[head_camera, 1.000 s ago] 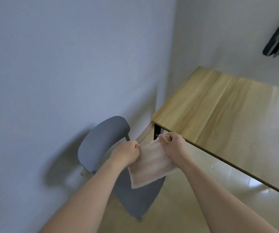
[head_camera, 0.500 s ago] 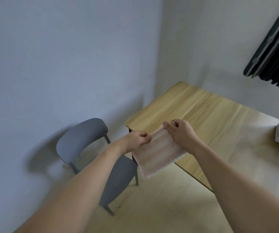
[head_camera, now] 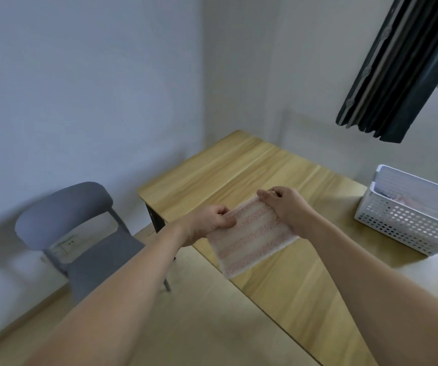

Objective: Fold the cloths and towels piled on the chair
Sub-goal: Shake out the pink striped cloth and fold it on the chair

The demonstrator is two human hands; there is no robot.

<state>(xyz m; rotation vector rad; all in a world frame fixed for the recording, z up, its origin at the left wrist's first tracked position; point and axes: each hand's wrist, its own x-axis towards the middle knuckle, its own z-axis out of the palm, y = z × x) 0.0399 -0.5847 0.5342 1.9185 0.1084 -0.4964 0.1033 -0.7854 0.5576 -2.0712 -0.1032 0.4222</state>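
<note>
Both hands, left hand (head_camera: 210, 220) and right hand (head_camera: 285, 206), pinch the top edge of a small pink-and-cream striped terry towel (head_camera: 251, 239), hanging folded above the light wooden table (head_camera: 239, 165). If either pinch slackens, the layers could slip apart, undoing the fold.

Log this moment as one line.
left hand: grips pink striped towel | right hand: grips towel's other corner | towel: folded, above wooden table | chair: seat bare
</note>
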